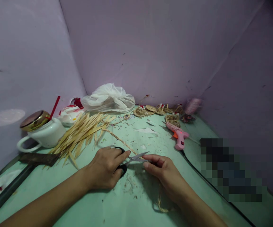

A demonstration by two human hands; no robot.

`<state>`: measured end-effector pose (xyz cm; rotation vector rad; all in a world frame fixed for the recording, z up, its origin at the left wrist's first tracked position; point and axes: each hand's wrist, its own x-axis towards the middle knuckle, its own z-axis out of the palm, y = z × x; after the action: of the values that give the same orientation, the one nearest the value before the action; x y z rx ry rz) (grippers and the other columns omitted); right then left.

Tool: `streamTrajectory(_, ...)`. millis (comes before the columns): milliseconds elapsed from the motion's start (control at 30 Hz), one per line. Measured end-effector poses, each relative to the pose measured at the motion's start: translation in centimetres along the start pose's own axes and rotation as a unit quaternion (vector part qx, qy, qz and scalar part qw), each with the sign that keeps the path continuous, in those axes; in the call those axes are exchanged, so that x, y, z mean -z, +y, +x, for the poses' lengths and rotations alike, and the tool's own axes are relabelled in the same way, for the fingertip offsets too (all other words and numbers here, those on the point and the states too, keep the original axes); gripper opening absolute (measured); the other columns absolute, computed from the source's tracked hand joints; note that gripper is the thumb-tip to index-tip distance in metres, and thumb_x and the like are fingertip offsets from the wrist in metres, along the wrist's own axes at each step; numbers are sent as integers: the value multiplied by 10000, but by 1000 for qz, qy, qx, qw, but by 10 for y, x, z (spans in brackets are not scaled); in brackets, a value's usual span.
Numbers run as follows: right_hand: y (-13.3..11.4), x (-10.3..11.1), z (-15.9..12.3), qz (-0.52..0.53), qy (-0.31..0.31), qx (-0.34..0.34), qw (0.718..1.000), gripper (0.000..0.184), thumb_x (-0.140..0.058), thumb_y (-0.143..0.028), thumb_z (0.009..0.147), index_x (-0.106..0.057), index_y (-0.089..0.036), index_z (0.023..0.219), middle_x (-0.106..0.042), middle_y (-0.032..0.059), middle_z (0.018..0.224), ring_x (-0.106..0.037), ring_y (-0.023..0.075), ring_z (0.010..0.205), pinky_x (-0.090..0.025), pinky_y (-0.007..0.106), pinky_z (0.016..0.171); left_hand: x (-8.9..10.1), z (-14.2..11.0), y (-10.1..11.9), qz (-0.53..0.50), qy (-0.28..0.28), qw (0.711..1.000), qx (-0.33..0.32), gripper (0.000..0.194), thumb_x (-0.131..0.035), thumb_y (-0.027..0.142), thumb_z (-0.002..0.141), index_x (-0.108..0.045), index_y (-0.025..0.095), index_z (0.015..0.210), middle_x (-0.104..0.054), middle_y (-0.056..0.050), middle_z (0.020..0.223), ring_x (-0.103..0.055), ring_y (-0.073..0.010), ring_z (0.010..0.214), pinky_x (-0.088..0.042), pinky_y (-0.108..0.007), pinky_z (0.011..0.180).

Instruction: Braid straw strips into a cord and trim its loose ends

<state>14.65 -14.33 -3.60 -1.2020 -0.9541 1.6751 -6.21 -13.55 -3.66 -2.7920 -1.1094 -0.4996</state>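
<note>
My left hand (105, 168) grips the black handles of a pair of scissors (136, 158), blades parted and pointing right. My right hand (161, 170) pinches a thin braided straw cord (121, 141) just at the blade tips; the cord runs up-left toward a pile of dried straw strips (83, 132), and more of it loops near my right wrist (161, 206). Both hands rest low on the pale green table (127, 205).
A pink glue gun (179, 136) with a black cable lies right of centre. Coiled straw discs (150, 110) and a white plastic bag (108, 99) sit by the back wall. A white cup with a gold lid (41, 130) and a dark-handled tool (20, 176) lie left.
</note>
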Motion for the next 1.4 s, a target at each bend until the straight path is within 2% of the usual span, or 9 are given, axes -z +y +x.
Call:
streamTrajectory(233,3,-1,-1,12,-21,-6,1000,227,-742,-226,542,-712,-162,757,-668,22,679,-527,111,589,-377,235,580,3,0,3,-6,-38,999,8,526,-473,205,659,-426,172,1183,-581,-67,857,-514,-197,689,-410,-347,610)
streamTrajectory(500,1,-4,-4,6,-18,-5,1000,217,-755,-246,522,-710,-151,711,-651,26,644,-511,112,568,-362,231,553,1,-2,5,-17,-42,999,12,539,-466,191,655,-371,164,1185,-596,-61,858,-535,-198,664,-410,-341,588)
streamTrajectory(733,-1,-2,-4,20,-37,1,999,166,-732,-230,560,-713,-167,712,-650,22,650,-505,103,571,-360,216,551,1,-1,3,-36,-46,998,13,532,-438,154,676,-346,175,1199,-607,-56,860,-566,-193,696,-423,-330,610)
streamTrajectory(933,1,-5,-4,-18,-9,12,1000,143,-709,-197,552,-718,-167,692,-643,16,629,-490,106,561,-347,224,547,6,3,6,-38,-79,996,24,524,-468,176,657,-370,181,1172,-600,-58,888,-555,-202,750,-419,-350,663)
streamTrajectory(1100,2,-9,-5,-75,7,21,997,145,-671,-168,567,-725,-167,702,-626,4,597,-454,100,537,-309,222,516,5,2,10,-25,-78,996,28,557,-479,188,640,-352,163,1182,-578,-89,962,-545,-224,805,-416,-375,691)
streamTrajectory(1233,1,-9,-5,-69,6,34,997,144,-673,-177,568,-729,-172,701,-639,13,615,-461,105,540,-318,228,517,3,2,9,-34,-87,995,32,528,-456,163,652,-360,178,1171,-585,-64,893,-547,-206,731,-417,-346,639)
streamTrajectory(1400,1,-8,-5,-53,4,29,998,157,-703,-221,555,-727,-166,700,-651,27,620,-496,123,570,-348,237,543,1,0,6,-45,-72,996,28,531,-446,132,653,-360,196,1173,-593,-48,863,-563,-197,730,-420,-321,629)
